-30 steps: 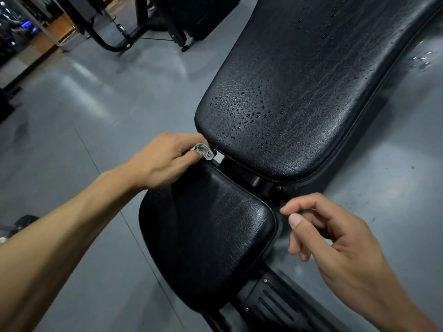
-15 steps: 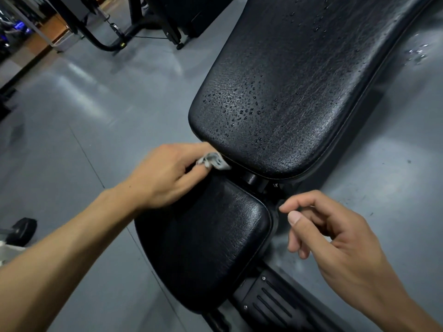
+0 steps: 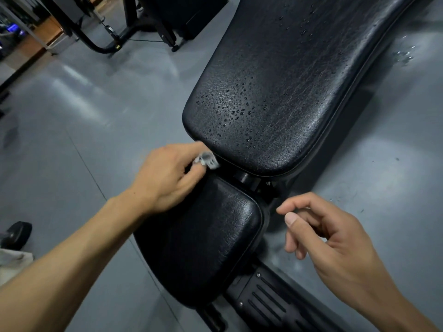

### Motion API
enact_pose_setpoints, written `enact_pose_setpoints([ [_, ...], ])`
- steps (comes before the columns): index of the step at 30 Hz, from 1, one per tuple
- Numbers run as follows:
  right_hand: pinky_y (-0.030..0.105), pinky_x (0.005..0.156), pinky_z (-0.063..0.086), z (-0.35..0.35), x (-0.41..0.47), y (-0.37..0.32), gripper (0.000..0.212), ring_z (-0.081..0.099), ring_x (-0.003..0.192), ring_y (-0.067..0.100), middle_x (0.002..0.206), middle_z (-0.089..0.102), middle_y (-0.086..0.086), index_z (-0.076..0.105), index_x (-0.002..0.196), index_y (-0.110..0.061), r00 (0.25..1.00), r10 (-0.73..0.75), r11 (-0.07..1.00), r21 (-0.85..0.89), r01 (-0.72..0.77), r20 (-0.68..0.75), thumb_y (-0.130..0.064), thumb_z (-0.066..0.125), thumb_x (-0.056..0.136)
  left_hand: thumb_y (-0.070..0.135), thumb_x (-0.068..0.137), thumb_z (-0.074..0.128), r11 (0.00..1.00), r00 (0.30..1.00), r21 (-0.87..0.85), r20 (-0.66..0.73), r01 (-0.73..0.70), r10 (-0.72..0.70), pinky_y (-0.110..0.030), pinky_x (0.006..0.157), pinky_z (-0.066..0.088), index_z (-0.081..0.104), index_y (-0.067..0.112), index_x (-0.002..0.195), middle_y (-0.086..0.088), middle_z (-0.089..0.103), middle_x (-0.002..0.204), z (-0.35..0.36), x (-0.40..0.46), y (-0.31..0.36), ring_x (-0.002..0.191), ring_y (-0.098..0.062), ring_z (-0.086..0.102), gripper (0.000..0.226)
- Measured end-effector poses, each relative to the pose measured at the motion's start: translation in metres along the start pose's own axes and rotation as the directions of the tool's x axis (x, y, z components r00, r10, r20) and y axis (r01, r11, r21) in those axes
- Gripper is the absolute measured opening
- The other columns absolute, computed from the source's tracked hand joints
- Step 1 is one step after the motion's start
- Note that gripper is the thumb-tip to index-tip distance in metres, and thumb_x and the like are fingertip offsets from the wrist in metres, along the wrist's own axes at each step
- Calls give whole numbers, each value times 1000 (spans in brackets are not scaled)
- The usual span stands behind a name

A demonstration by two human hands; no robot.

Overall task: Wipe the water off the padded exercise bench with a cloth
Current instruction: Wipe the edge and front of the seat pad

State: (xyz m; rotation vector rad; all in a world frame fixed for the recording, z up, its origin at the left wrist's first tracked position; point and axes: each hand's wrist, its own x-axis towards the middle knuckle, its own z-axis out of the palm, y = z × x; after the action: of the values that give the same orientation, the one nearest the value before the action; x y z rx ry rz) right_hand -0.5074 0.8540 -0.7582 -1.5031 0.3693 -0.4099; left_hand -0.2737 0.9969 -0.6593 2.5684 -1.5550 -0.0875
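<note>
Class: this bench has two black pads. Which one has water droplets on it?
The long back pad, beyond the gap from the person. Droplets bead near its near end, whereas the small seat pad between the hands looks dry.

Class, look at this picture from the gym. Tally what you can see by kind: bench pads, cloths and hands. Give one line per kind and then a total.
Bench pads: 2, the wet back pad and the seat pad
Cloths: 1, the grey cloth held in the left hand
Hands: 2, the left hand and the right hand, which holds nothing
Total: 5
</note>
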Motion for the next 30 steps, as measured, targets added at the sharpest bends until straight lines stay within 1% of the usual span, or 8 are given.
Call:
enact_pose_setpoints([
  [3,32,60,51,-1,1,6,11,59,55,20,66,66,9,67,102,-30,1000,18,1000,-7,-18,1,-24,59,97,23,97,46,979,981,-123,81,-165,175,-28,84,50,70,24,110,13,72,102,4,-13,30,96,-11,68,28],
  [8,37,67,53,0,2,11,19,63,64,20,72,69,5,67,97,-32,1000,29,1000,-9,-29,-10,-14,61,98,36,96,40,1000,999,-3,-37,-3,3,-33,69,45,66,30,105,16,59,77,0,0,7,77,-16,62,28],
  [12,43,83,56,-1,1,16,15,70,86,21,88,74,0,70,96,-31,996,43,999,-10,-44,-72,-17,65,94,27,97,45,980,982,-112,70,-164,173,-28,85,50,70,25,110,14,72,103,7,-16,41,97,-10,68,29],
  [14,47,87,56,0,3,18,14,71,91,22,91,75,-1,70,96,-34,995,59,998,-2,-59,-80,-21,64,93,31,98,44,988,986,-60,79,-144,149,-32,80,50,68,29,111,13,70,98,5,-10,35,93,-14,68,28],
  [17,40,85,55,-1,3,19,17,71,89,18,89,75,-3,70,95,-33,995,62,998,-9,-63,-73,-17,63,95,36,97,41,999,999,-14,-7,-50,50,-37,76,50,66,33,109,13,69,92,2,-5,21,88,-13,65,28],
  [22,37,78,52,0,-1,19,16,68,81,21,85,74,-4,69,95,-31,996,14,997,-75,-21,-83,-17,62,97,28,100,45,970,966,-84,103,-229,237,-37,84,52,67,26,113,13,70,104,10,-15,50,96,-14,67,26],
  [26,35,78,53,-1,-1,19,16,68,82,22,85,74,-5,68,95,-33,995,-4,997,-75,-4,-97,-18,61,98,31,96,46,994,995,-53,-20,-95,94,-39,76,52,68,33,108,13,70,93,6,-8,31,87,-10,66,25],
  [30,38,80,53,0,-2,20,20,69,83,20,84,73,-4,68,94,-35,994,18,998,-57,-24,-110,-16,61,98,28,99,46,952,954,-137,90,-273,287,-36,86,53,69,23,112,11,72,106,15,-18,62,99,-15,69,27],
])
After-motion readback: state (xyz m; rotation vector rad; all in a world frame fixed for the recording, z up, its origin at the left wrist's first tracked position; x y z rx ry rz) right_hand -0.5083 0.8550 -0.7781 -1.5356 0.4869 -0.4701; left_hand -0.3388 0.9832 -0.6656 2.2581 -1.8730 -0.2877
